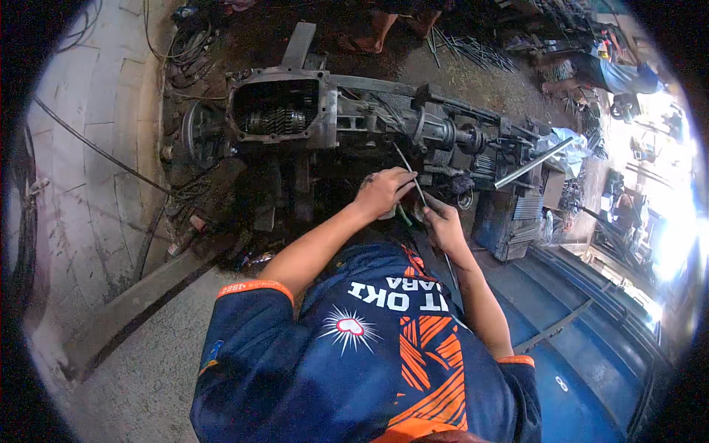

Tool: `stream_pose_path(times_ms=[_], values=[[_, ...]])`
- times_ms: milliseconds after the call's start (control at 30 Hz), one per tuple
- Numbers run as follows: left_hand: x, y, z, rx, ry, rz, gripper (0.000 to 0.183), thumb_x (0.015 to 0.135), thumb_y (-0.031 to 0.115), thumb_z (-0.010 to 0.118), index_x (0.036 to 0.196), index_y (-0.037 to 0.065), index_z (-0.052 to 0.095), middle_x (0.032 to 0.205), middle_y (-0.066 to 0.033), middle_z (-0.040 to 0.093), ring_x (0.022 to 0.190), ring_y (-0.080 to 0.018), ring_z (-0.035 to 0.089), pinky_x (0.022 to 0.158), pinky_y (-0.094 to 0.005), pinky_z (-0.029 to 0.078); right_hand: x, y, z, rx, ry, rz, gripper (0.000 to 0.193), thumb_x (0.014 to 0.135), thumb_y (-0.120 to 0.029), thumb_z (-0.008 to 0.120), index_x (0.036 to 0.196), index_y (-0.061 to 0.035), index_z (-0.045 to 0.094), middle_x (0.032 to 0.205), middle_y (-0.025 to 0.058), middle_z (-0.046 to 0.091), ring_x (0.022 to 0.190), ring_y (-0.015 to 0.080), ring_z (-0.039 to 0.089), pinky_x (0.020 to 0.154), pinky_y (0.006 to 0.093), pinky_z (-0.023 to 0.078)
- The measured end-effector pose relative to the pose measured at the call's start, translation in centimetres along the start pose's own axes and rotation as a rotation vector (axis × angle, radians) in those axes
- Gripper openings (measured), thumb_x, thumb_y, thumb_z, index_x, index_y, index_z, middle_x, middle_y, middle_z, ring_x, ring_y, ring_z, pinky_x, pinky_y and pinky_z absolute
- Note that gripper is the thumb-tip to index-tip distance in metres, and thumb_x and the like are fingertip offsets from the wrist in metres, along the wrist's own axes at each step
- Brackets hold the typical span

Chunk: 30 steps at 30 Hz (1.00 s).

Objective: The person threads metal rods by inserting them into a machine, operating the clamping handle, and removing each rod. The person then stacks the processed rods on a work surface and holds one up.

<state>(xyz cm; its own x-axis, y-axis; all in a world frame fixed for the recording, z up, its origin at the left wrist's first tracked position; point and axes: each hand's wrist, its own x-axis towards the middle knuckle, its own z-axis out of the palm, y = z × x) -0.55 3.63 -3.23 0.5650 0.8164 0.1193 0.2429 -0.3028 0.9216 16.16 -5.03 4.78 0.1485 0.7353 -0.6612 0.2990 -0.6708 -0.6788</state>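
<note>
A thin metal rod (405, 163) runs slantwise between my hands, from the machine side down past my right forearm. My left hand (382, 193) is closed, its fingertips on the rod's upper part. Lower down, my right hand (443, 224) is closed around the same rod, partly hiding it. A short greenish piece (404, 215) shows between the hands; its kind cannot be made out. Just beyond my hands stretches a greasy lathe-like machine (369, 122). At its left end the gearbox housing (325, 118) is uncovered, with gears (277, 120) inside.
A bright metal bar (533, 162) sticks out at the machine's right. Below it is a grey metal cabinet (509, 229). Blue metal sheeting (561, 354) lies at right, a long beam (140, 314) at left. Another person's leg (380, 31) and thin rods (473, 50) appear at the back.
</note>
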Motion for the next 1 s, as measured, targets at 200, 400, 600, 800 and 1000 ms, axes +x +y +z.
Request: stream_pose_path(times_ms=[200, 400, 600, 800, 1000], values=[[-0.3, 0.2, -0.5, 0.016, 0.037, -0.013, 0.029, 0.09, 0.022, 0.063, 0.113, 0.005, 0.067, 0.107, -0.0142, 0.066, 0.094, -0.0326, 0.066, 0.082, -0.0381, 0.054, 0.2, -1.4, 0.1, 0.001, -0.017, -0.037, 0.038, 0.09, -0.007, 0.051, 0.125, 0.0055, 0.057, 0.092, 0.0139, 0.07, 0.081, 0.0135, 0.06, 0.075, 0.0326, 0.048], [0.2, 0.5, -0.7, 0.012, 0.209, -0.02, 0.025, 0.09, 0.015, 0.062, 0.112, 0.004, 0.066, 0.104, -0.0169, 0.067, 0.093, -0.0339, 0.065, 0.08, -0.0385, 0.053, 1.8, -4.9, 1.2, 0.047, -0.024, -0.033, 0.028, 0.087, -0.007, 0.051, 0.107, 0.0077, 0.064, 0.082, 0.0132, 0.068, 0.074, 0.0143, 0.059, 0.07, 0.0333, 0.048], [0.1, 1.4, 0.1, 0.091, 0.334, -0.104, 0.024, 0.09, 0.012, 0.061, 0.111, 0.002, 0.067, 0.107, -0.0182, 0.067, 0.095, -0.0342, 0.066, 0.082, -0.0357, 0.053, 3.8, -6.0, 1.6, 0.064, -0.035, -0.094, 0.024, 0.083, -0.009, 0.052, 0.093, 0.0076, 0.066, 0.075, 0.0222, 0.067, 0.068, 0.0209, 0.064, 0.067, 0.0389, 0.05], [-2.8, 4.2, 2.3, 0.085, 0.408, -0.213, 0.036, 0.087, 0.01, 0.059, 0.123, 0.006, 0.061, 0.109, -0.0188, 0.064, 0.095, -0.0337, 0.065, 0.082, -0.0373, 0.053, 2.8, -3.2, 2.5, 0.071, -0.124, -0.349, 0.034, 0.09, -0.022, 0.06, 0.109, 0.0066, 0.062, 0.087, 0.0239, 0.069, 0.08, 0.0281, 0.07, 0.071, 0.0418, 0.05], [-6.2, 7.0, 9.1, 0.083, 0.666, -0.318, 0.043, 0.09, 0.007, 0.06, 0.132, 0.006, 0.051, 0.108, -0.0111, 0.064, 0.089, -0.0196, 0.066, 0.077, -0.0326, 0.053, 2.9, -0.1, -11.0, -0.271, -0.244, -0.635, 0.042, 0.089, -0.027, 0.064, 0.123, -0.0017, 0.062, 0.11, 0.0243, 0.066, 0.104, 0.0315, 0.066, 0.087, 0.0381, 0.05]])
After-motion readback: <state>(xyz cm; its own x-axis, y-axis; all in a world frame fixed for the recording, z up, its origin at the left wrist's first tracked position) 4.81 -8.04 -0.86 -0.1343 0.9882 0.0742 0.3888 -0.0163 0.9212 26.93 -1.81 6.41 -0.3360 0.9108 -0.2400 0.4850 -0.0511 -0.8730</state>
